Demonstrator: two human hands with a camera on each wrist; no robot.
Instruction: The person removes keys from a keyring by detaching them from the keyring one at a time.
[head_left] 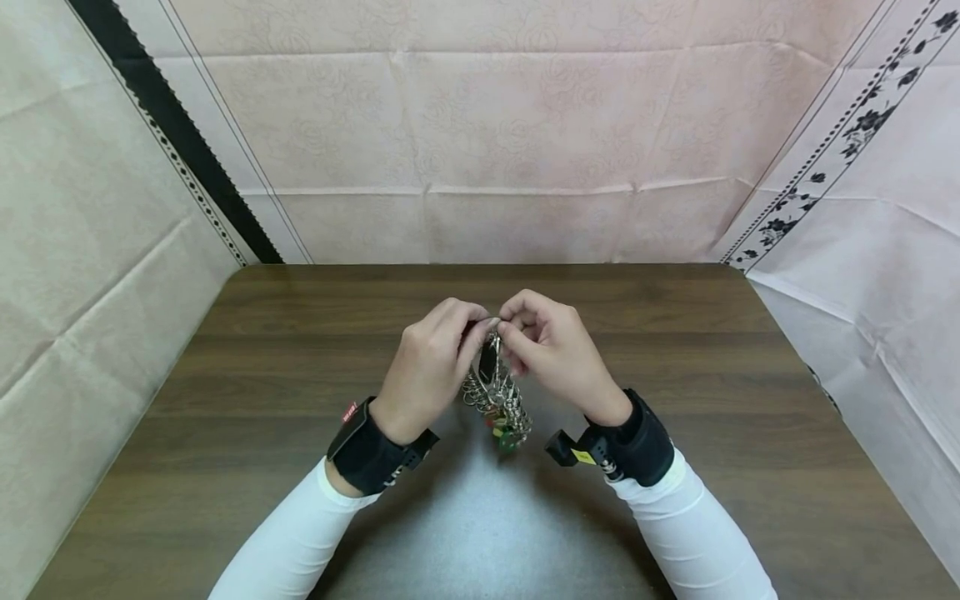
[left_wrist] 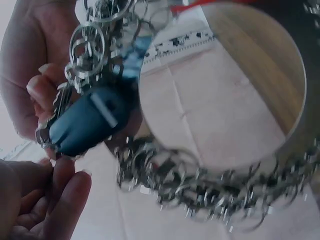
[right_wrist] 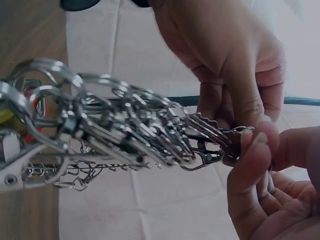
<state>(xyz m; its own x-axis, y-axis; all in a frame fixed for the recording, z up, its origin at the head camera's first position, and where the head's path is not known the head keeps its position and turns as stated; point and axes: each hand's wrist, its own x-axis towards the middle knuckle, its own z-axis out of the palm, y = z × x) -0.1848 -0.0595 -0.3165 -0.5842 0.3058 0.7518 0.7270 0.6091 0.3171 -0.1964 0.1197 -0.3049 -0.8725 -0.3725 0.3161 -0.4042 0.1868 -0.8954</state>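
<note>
A bunch of keys (head_left: 504, 408) with many silver rings and clasps hangs between the two hands above the table. My left hand (head_left: 433, 360) pinches its upper end between thumb and fingers. Close against it, my right hand (head_left: 553, 343) pinches the same end, the fingertips nearly meeting. In the right wrist view, toothed keys (right_wrist: 214, 134) run into the fingertips, which hide their heads. A dark oval fob (left_wrist: 90, 122) hangs near the fingers. Beside it, the left wrist view shows a round mirror-like disc (left_wrist: 220, 90). Small green and red pieces sit at the lower end.
The brown wooden table (head_left: 315, 358) lies under both arms. Pale cloth (head_left: 525, 133) walls it in at the back and on both sides. Each wrist wears a black strap (head_left: 371, 450) with a small camera.
</note>
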